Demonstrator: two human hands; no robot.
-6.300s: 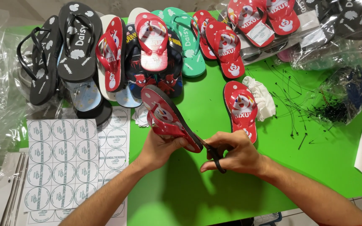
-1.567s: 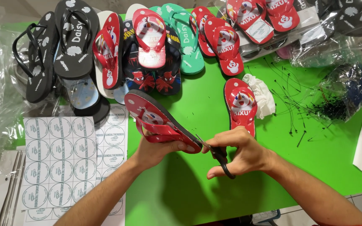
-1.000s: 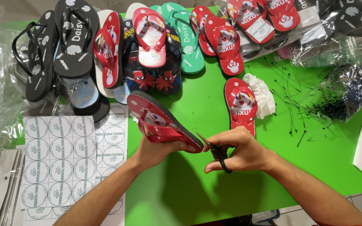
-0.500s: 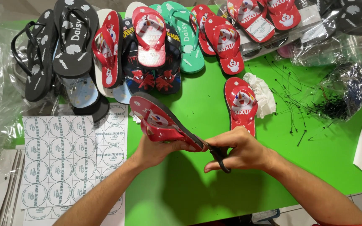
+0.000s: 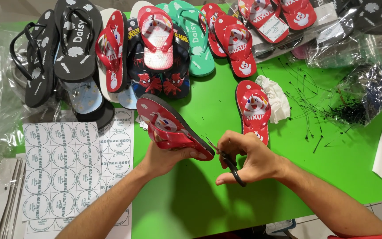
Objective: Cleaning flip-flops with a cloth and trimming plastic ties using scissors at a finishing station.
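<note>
Your left hand point(image 5: 164, 157) is cupped palm-up, its fingers curled closed around what it grips, and the forearm runs in from the bottom-left. Your right hand point(image 5: 246, 157) sits just beside it, knuckles up, with thumb and fingers bent tight into a closed grip. Its forearm comes from the bottom-right corner.

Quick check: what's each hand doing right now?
Left hand: closed around a red flip-flop, held above the green table.
Right hand: closed on black-handled scissors, blades at the flip-flop's heel.
</note>
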